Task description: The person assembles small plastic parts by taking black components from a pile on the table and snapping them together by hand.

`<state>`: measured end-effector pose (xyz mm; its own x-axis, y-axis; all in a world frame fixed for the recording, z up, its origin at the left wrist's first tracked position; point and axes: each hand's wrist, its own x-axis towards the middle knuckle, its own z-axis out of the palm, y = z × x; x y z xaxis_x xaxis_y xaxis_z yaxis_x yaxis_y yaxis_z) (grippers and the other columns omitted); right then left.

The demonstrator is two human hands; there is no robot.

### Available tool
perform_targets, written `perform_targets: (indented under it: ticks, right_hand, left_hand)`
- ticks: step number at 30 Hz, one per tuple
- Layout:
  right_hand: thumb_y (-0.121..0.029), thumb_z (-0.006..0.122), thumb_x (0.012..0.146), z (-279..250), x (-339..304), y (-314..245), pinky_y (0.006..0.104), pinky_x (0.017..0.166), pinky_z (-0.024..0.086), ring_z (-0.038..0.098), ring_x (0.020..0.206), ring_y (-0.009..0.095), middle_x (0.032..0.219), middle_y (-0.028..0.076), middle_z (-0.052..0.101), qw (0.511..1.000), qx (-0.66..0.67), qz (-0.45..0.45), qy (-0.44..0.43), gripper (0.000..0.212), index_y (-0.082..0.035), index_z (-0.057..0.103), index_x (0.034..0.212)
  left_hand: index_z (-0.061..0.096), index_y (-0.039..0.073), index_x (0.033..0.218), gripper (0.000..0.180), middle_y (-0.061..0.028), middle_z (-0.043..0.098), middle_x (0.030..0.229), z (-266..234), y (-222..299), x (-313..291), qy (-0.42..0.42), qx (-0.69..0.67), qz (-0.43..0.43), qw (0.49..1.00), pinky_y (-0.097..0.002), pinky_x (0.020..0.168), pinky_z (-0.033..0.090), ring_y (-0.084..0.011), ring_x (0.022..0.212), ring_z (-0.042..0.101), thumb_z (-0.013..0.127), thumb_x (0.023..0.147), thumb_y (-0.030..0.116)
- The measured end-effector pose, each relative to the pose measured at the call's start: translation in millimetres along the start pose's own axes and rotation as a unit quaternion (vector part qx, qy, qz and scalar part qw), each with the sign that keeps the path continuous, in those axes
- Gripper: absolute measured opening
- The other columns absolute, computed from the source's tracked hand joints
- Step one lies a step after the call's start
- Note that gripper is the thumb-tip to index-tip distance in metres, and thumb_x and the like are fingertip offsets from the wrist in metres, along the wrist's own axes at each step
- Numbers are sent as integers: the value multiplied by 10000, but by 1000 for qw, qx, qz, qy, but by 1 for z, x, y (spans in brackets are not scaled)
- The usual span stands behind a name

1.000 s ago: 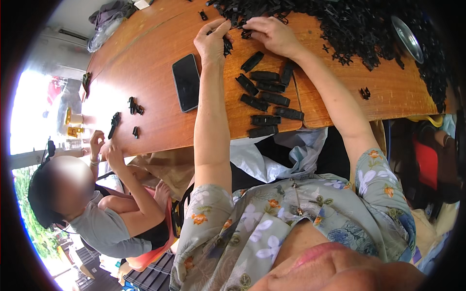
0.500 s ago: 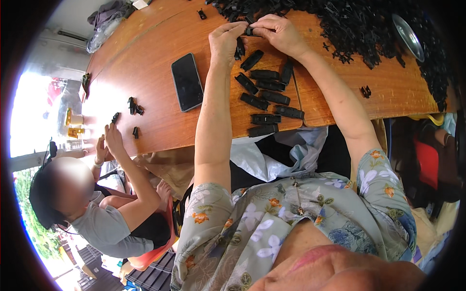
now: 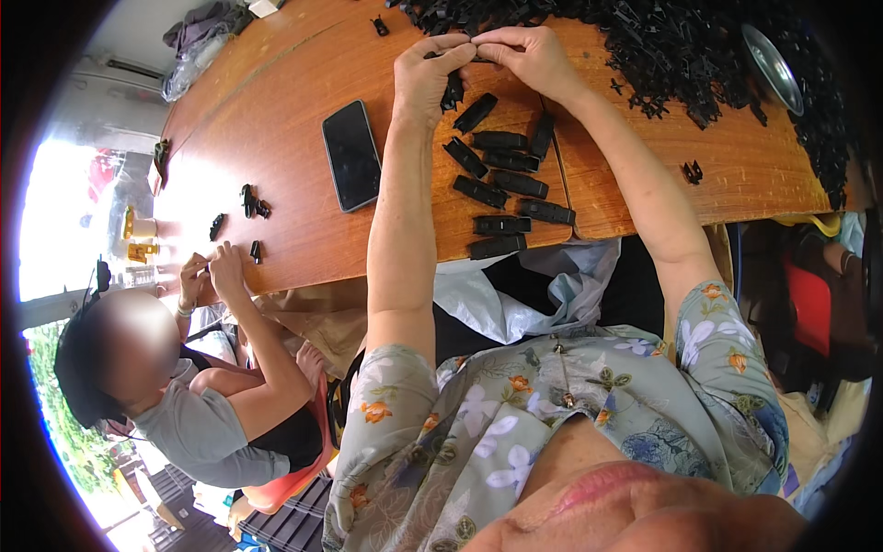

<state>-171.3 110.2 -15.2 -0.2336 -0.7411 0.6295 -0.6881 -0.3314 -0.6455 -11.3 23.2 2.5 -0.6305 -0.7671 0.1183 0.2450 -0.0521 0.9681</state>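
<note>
Warm orange-brown wood makes up the broad table [image 3: 276, 120], with a bright, glaring opening at the far left of the room. At the left edge a seated co-worker in a grey shirt [image 3: 198, 432] bends toward the tabletop, both of the co-worker's hands [image 3: 225, 271] brought close together near its edge. Across the upper right spreads a dense heap of black parts [image 3: 681, 64], and a crumpled pale bag [image 3: 487, 299] hangs below the near edge. A dark cloth bundle [image 3: 207, 28] lies at the far left corner. Toward the top middle, the person's left hand [image 3: 430, 75] and right hand [image 3: 532, 63] meet at the fingertips, beside the heap. A shiny metal dish [image 3: 773, 69] tilts against the parts at the right, while a black phone [image 3: 352, 156] lies flat just left of the left forearm. Between the forearms, ten oblong black pieces [image 3: 512, 160] lie loosely grouped. One more dark piece [image 3: 452, 93] shows under the left hand, seemingly tucked into its curled fingers. Smaller loose black bits [image 3: 255, 202] are scattered at the left. Smallest visible is a small black part [image 3: 481, 58], pinched between both hands' thumbs and fingers and mostly hidden by them.
</note>
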Motion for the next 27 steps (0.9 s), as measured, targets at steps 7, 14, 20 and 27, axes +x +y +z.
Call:
perform_targets:
  ticks: [7,14,20,27]
  right_hand:
    - [-180,681,937,-13,4,-7,201,613,496,641,766,80,875,25,699,909,338,222,-98,246,-32,682,1133]
    - [-35,620,904,-18,-5,18,225,496,483,646,657,103,833,52,677,954,161,248,-44,178,5,654,1074]
    - [-64,625,928,-6,-3,20,227,545,514,659,765,108,946,44,682,944,243,223,-32,187,-14,656,1105]
    - [-64,640,904,-8,-6,31,230,547,534,650,746,94,879,25,680,943,271,192,9,200,-40,710,1090]
  left_hand:
    - [690,-40,1073,242,-43,622,695,5,-4,2,22,12,64,998,-233,524,501,-111,573,587,733,853,51]
    - [716,-24,1070,262,-106,712,798,-21,7,50,259,287,9,922,-282,492,494,-143,590,638,692,833,83]
    - [753,75,1055,271,-178,716,1078,-90,9,132,281,544,-59,788,-417,886,533,-344,1023,676,654,824,177]
    - [770,123,1044,253,-160,736,934,-64,-17,94,198,667,7,718,-411,862,535,-344,960,690,647,833,188]
